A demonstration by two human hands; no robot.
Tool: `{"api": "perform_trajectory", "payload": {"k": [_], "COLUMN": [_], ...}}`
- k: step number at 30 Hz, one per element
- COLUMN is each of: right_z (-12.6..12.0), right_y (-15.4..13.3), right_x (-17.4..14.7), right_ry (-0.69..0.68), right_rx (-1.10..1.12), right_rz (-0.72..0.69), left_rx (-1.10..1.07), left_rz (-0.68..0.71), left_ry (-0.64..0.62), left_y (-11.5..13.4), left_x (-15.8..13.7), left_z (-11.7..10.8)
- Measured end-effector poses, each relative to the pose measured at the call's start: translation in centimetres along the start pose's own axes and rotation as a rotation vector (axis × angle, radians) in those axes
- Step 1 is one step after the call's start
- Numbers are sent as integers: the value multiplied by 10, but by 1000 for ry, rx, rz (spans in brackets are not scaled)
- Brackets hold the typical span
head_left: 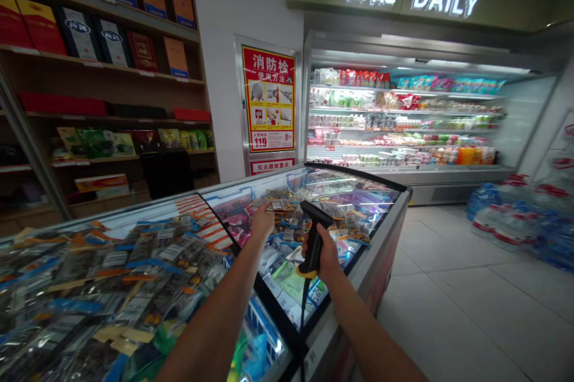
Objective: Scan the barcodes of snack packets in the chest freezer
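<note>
My right hand [329,250] is wrapped around the grip of a black barcode scanner [314,235] with a yellow lower end, held upright above the freezer's glass. Its cable [304,304] hangs down toward the near edge. My left hand [262,222] reaches forward to a spread of small clear packets [289,214] lying on the glass lid. Its fingertips are at or over the packets; they are small and blurred, so whether they grip one is unclear. A larger heap of similar packets [147,262] with blue and orange strips covers the left part of the freezer.
The chest freezer's black-and-grey rim [381,232] runs along my right side. Shelves with boxed goods [116,41] stand at left, and a lit open chiller [403,113] at the back. Bundles of bottled water [506,220] sit on the tiled floor [452,286] at right.
</note>
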State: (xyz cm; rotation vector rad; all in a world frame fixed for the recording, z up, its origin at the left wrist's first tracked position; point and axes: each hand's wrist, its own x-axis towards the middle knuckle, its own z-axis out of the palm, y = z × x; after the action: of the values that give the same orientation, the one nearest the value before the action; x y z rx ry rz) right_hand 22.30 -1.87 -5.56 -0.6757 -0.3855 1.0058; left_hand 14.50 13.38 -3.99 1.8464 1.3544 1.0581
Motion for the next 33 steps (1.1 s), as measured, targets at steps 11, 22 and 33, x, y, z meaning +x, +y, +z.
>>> {"api": "perform_trajectory", "payload": {"k": [11,22,33], "right_z": [4,10,9], "right_y": [4,9,10], "right_x": [-9,-13,-11], "right_ry": [-60,-94,-66], "right_rx": [-27,-49,-72], "right_rz": [0,27,31], "left_rx": [843,1070,850], "left_rz": [265,296,-59], "left_ry": [-59,-22,17], "left_y": [-29,-72,-51], "left_x": [-52,-60,-17], "left_z": [-115,-123,-129]}}
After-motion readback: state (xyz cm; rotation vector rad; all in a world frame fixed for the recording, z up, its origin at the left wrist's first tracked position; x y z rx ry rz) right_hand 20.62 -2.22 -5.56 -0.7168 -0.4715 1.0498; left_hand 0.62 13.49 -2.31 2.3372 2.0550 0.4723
